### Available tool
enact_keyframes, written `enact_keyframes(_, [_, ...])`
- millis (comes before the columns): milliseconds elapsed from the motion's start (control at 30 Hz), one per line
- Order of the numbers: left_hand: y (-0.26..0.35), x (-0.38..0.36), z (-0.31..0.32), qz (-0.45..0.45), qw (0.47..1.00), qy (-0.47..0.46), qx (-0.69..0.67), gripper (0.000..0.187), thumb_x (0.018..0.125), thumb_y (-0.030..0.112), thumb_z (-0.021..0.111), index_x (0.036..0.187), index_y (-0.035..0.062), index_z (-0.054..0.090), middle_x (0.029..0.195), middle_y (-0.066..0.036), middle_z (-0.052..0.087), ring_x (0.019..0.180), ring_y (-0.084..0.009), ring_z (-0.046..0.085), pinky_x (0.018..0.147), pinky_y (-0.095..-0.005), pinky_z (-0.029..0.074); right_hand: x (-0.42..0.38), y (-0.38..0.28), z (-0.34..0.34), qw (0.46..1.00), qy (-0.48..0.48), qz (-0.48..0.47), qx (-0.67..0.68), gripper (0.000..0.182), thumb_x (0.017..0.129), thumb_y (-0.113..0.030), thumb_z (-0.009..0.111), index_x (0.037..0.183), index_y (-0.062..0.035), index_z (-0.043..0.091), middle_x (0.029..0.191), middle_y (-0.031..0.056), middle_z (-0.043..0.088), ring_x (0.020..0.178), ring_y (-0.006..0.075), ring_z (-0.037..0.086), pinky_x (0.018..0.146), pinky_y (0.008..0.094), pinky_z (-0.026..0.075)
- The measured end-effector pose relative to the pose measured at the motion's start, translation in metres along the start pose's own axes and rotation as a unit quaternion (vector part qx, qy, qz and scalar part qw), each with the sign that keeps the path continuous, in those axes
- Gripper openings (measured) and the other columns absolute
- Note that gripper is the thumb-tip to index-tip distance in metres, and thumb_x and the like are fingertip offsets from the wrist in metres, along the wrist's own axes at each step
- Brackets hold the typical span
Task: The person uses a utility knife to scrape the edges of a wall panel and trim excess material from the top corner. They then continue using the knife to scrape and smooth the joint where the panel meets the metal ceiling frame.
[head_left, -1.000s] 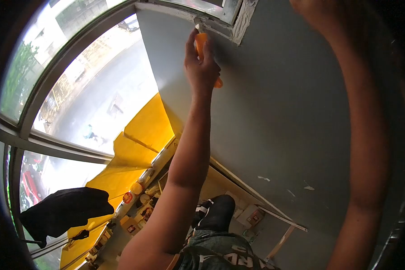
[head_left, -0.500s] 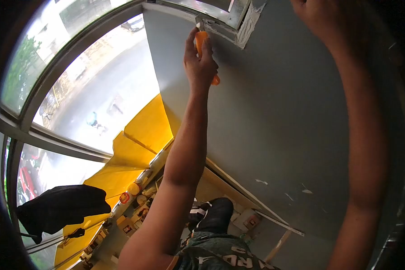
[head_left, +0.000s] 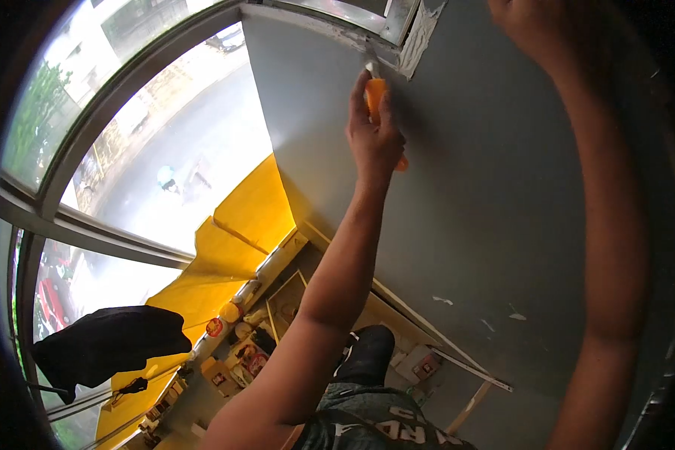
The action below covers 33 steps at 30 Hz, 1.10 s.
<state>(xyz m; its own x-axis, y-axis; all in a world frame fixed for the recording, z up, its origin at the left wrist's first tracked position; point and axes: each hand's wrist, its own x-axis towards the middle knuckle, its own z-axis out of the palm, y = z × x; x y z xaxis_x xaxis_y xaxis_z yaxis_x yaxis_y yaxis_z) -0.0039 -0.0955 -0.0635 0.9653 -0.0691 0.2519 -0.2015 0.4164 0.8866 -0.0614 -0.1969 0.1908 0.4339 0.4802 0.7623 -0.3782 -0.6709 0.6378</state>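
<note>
My left hand (head_left: 375, 139) is wrapped round the orange handle of a putty knife (head_left: 377, 94). Its metal blade points up to the lower edge of the window frame (head_left: 322, 28), and a bit of white shows where blade meets handle. Rough white filler (head_left: 421, 37) covers the wall beside the frame's corner, just right of the blade. My right hand (head_left: 532, 26) is raised high at the upper right against the grey wall (head_left: 472, 187); its fingers are cut off by the picture's edge and lost in shadow.
Left of me, large curved window panes (head_left: 180, 142) look down on a street. Yellow sheeting (head_left: 255, 206) hangs below them, with a black cloth (head_left: 116, 345) nearby. Jars, boxes (head_left: 217, 375) and wooden strips (head_left: 427, 330) lie far below. Pale chips mark the wall.
My left hand has moved right and slightly down with the putty knife, its blade now closer to the frame's corner. The right hand has barely shifted.
</note>
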Motion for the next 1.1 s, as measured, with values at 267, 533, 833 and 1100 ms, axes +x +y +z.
enact_keyframes(267, [-0.024, 0.032, -0.012, 0.076, 0.997, 0.022, -0.003, 0.052, 0.106, 0.023, 0.061, 0.153, 0.0114, 0.043, 0.087, -0.006, 0.062, 0.053, -0.0082, 0.056, 0.045, -0.0257, 0.049, 0.000, -0.001, -0.004, 1.000, -0.009, 0.018, -0.019, 0.041, 0.089, -0.032, 0.075, 0.111, -0.0027, 0.058, 0.106, 0.0189, 0.058, 0.106, 0.0386, 0.060, 0.091, 0.0516, 0.048])
enact_keyframes(533, [-0.021, 0.022, 0.003, 0.118, 0.993, -0.027, 0.002, 0.054, 0.105, 0.020, 0.063, 0.153, 0.0077, 0.043, 0.092, -0.009, 0.068, 0.055, -0.0073, 0.058, 0.046, -0.0252, 0.049, -0.004, 0.003, 0.011, 0.998, 0.022, 0.010, -0.054, 0.041, 0.090, -0.033, 0.075, 0.111, -0.0022, 0.058, 0.106, 0.0181, 0.058, 0.107, 0.0360, 0.060, 0.091, 0.0500, 0.049])
enact_keyframes(833, [-0.008, 0.008, 0.005, 0.055, 0.993, 0.000, -0.101, 0.050, 0.104, 0.017, 0.063, 0.151, 0.0092, 0.047, 0.087, -0.006, 0.070, 0.058, -0.0070, 0.059, 0.050, -0.0247, 0.049, -0.001, 0.010, 0.005, 0.998, 0.003, -0.032, -0.049, 0.041, 0.090, -0.033, 0.075, 0.110, -0.0027, 0.058, 0.105, 0.0176, 0.058, 0.106, 0.0357, 0.060, 0.092, 0.0494, 0.049])
enact_keyframes(1100, [0.005, 0.040, -0.011, 0.069, 0.997, -0.001, -0.036, 0.046, 0.102, 0.013, 0.065, 0.146, 0.0111, 0.054, 0.090, -0.006, 0.068, 0.052, -0.0071, 0.056, 0.044, -0.0254, 0.047, -0.002, 0.011, 0.004, 0.999, 0.003, -0.027, -0.043, 0.041, 0.090, -0.033, 0.075, 0.111, -0.0029, 0.058, 0.106, 0.0172, 0.058, 0.107, 0.0354, 0.060, 0.092, 0.0489, 0.049])
